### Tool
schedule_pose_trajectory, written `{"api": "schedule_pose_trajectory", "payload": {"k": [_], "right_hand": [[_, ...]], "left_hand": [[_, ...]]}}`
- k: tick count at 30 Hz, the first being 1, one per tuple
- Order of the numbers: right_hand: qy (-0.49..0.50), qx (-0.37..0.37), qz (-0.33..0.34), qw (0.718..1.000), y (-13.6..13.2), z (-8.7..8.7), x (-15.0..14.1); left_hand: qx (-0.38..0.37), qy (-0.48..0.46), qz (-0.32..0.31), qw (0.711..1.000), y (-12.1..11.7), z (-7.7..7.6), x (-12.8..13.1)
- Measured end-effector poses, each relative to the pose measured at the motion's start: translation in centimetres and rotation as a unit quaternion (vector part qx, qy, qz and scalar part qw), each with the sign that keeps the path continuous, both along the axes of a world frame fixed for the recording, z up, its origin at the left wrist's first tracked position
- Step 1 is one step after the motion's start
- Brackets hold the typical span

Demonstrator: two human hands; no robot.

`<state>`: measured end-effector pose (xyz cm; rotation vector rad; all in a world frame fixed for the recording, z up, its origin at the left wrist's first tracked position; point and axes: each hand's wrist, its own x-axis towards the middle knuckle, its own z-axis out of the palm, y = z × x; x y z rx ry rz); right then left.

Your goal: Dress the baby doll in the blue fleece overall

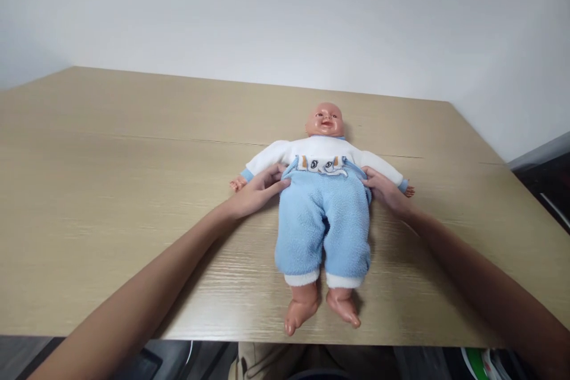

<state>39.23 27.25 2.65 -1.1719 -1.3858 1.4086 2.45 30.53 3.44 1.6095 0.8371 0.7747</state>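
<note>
At a table, half-curled left hand and right hand touch the trousers of a doll, grip unclear; uneven tugs could twist them.

Bright overall, soft shadows, slight blur

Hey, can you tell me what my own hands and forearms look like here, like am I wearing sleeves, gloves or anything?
Both your left hand and right hand are bare, without gloves. No sleeves, watches or bracelets show on the visible forearms.
</note>
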Motion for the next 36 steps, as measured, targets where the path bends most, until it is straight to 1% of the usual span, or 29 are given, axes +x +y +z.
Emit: {"api": "schedule_pose_trajectory", "payload": {"k": [2,4,6,8,10,12,13,15,17,20,22,24,26,28,30,32,34,36], "right_hand": [[-0.051,0.035,0.039,0.997,-0.1,0.3,1.5],[-0.089,0.073,0.072,0.991,-0.3,0.7,2.3],[-0.105,0.098,0.087,0.986,-0.6,0.8,2.4],[-0.084,0.078,0.074,0.991,-0.9,0.7,1.5],[-0.015,0.015,0.03,0.999,-1.3,0.5,0.1],[0.062,-0.048,-0.013,0.997,-1.8,0.3,-1.4],[0.093,-0.067,-0.031,0.993,-1.9,0.3,-2.0],[0.125,-0.08,-0.053,0.988,-2.1,0.4,-2.9],[0.138,-0.067,-0.064,0.986,-2.0,0.4,-3.3],[0.139,-0.035,-0.07,0.987,-1.6,0.3,-3.2],[0.112,-0.006,-0.078,0.991,-1.5,0.2,-2.7],[0.064,0.035,-0.084,0.994,-1.7,0.2,-2.2],[0.014,0.093,-0.085,0.992,-2.0,0.4,-1.8],[0.003,0.138,-0.081,0.987,-2.0,0.6,-1.7],[0.035,0.132,-0.081,0.987,-1.5,0.5,-2.0],[0.066,0.089,-0.091,0.99,-0.8,0.1,-2.3],[0.06,0.053,-0.098,0.992,-0.1,-0.4,-2.3],[0.027,0.042,-0.086,0.995,0.0,-0.8,-1.9]], "left_hand": [[0.052,0.052,-0.04,0.996,0.4,0.5,-1.1],[0.077,0.09,-0.084,0.989,0.7,1.0,-1.9],[0.076,0.09,-0.108,0.987,0.8,1.3,-2.1],[0.063,0.067,-0.108,0.99,0.7,1.3,-1.9],[0.04,0.036,-0.082,0.995,0.5,0.9,-1.3],[0.012,0.003,-0.027,1.0,0.2,0.3,-0.6],[-0.004,-0.013,0.007,1.0,0.1,0.0,-0.2],[-0.036,-0.047,0.068,0.996,-0.2,-0.5,0.8],[-0.068,-0.078,0.094,0.99,-0.4,-0.8,1.6],[-0.089,-0.107,0.102,0.985,-0.4,-0.9,2.2],[-0.074,-0.11,0.099,0.986,-0.2,-0.6,1.8],[-0.047,-0.094,0.085,0.991,0.1,0.0,1.1],[-0.016,-0.066,0.062,0.996,0.3,0.9,0.5],[0.01,-0.043,0.042,0.998,0.3,1.9,0.3],[0.03,-0.04,0.041,0.998,0.2,2.6,0.6],[0.032,-0.055,0.069,0.996,0.1,2.6,1.1],[0.026,-0.067,0.104,0.992,0.2,2.0,1.5],[0.023,-0.05,0.118,0.991,0.4,1.3,1.5]]}}
